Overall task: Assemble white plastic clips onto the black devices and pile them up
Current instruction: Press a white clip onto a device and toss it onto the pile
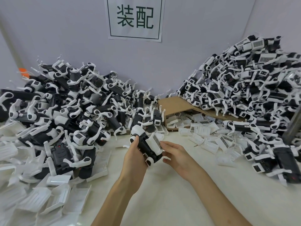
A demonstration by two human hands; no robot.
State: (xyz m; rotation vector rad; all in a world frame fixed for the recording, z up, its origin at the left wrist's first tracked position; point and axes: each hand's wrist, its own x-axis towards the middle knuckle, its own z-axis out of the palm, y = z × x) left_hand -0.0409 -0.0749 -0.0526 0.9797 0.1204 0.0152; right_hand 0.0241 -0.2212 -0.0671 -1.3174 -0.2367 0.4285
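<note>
Over the middle of the table, my left hand (136, 156) grips a black device (144, 145) with white ends from its left side. A white plastic clip (155, 143) with a barcode label sits on the device's right side. My right hand (175, 154) holds that clip with fingertips and thumb. A pile of black devices (65, 108) lies to the left. A taller heap of devices (244, 88) with labelled white clips rises on the right.
Loose white clips (53, 198) cover the table's near left; more loose clips (203, 129) lie right of centre. A flattened cardboard box (177, 105) leans under the right heap. A paper sign (135, 18) hangs on the wall. White table surface (162, 193) shows between my arms.
</note>
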